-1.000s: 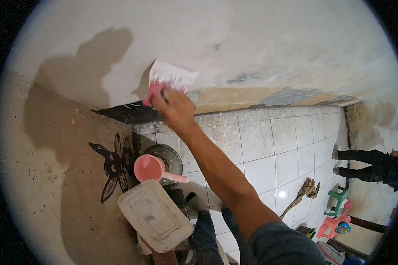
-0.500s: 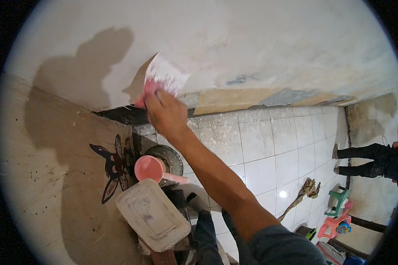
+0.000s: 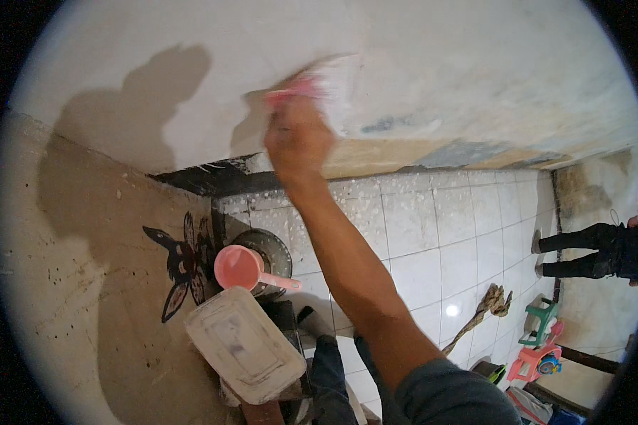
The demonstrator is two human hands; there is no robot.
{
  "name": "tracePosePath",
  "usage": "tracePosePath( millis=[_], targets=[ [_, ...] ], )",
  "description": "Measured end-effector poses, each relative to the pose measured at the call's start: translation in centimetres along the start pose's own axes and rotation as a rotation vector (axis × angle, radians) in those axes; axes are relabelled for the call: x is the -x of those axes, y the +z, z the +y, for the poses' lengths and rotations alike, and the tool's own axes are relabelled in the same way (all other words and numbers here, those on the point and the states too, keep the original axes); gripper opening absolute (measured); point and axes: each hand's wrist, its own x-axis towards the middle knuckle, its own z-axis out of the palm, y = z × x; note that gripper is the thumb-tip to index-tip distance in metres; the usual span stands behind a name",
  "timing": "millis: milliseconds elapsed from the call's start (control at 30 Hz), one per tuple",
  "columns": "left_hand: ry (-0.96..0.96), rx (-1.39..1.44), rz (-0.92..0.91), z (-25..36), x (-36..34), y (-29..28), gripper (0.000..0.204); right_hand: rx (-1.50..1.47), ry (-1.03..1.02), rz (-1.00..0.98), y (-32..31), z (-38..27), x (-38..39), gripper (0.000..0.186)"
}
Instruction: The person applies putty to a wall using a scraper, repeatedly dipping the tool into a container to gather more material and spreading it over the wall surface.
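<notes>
My right hand point(image 3: 300, 138), blurred by motion, is closed round the handle end of a pink putty scraper point(image 3: 299, 88). The scraper's wide blade is coated with white paste and lies against the off-white wall point(image 3: 446, 64). Below it, along the wall's foot, runs a strip of bare tan point(image 3: 376, 152) and dark grey patches. My bare right forearm point(image 3: 354, 262) reaches up from the lower right in a dark sleeve. My left hand is out of view.
On the left, a pink dipper point(image 3: 237, 268) rests over a dark round bucket point(image 3: 280, 255), beside a smeared whitish plastic lid or tub point(image 3: 244, 343). White tiles point(image 3: 411, 216) carry paste spots. A twisted rag point(image 3: 493, 303), small stools point(image 3: 540, 322) and a standing person point(image 3: 581, 244) are at right.
My right hand has swept the scraper up and to the right along the wall. The blade has turned toward the right, and the dark patch beneath its earlier place now shows.
</notes>
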Motion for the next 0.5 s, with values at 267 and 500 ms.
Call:
tracePosePath(
  millis=[267, 500],
  targets=[
    [-0.003, -0.009, -0.002, 0.1, 0.0, 0.1, 0.053, -0.288, -0.248, -0.292, -4.5, -1.3, 9.2, 0.016],
    [-0.013, -0.005, 0.004, -0.2, 0.1, -0.3, 0.052, 0.028, 0.029, 0.134, -4.1, 2.0, 1.8, 0.019]
  ],
)
